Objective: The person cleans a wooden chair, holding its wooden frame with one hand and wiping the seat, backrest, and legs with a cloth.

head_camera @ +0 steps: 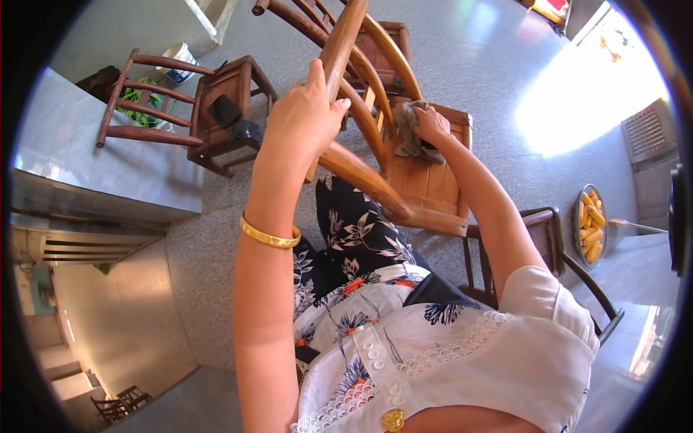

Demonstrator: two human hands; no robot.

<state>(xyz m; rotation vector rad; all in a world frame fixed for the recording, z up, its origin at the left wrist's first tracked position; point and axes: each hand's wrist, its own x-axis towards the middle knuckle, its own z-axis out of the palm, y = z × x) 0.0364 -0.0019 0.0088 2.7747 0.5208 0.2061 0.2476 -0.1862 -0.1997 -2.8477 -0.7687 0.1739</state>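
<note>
A wooden chair point(425, 178) with a curved slatted back stands in front of me. My left hand point(303, 116) grips the top rail point(344, 43) of its backrest, thumb and index finger lying along the wood; a gold-coloured bangle is on that wrist. My right hand point(431, 125) holds a crumpled grey-brown cloth point(409, 130) against the rear of the seat, close to the foot of the back slats. The cloth partly hides the seat and the fingertips.
Another wooden chair point(224, 92) with a dark item on its seat stands at left, near a white bucket point(178, 62) and green leafy vegetables point(142, 103). Further chairs stand behind and at right point(544, 238). A tray of corn cobs point(591, 224) lies at far right.
</note>
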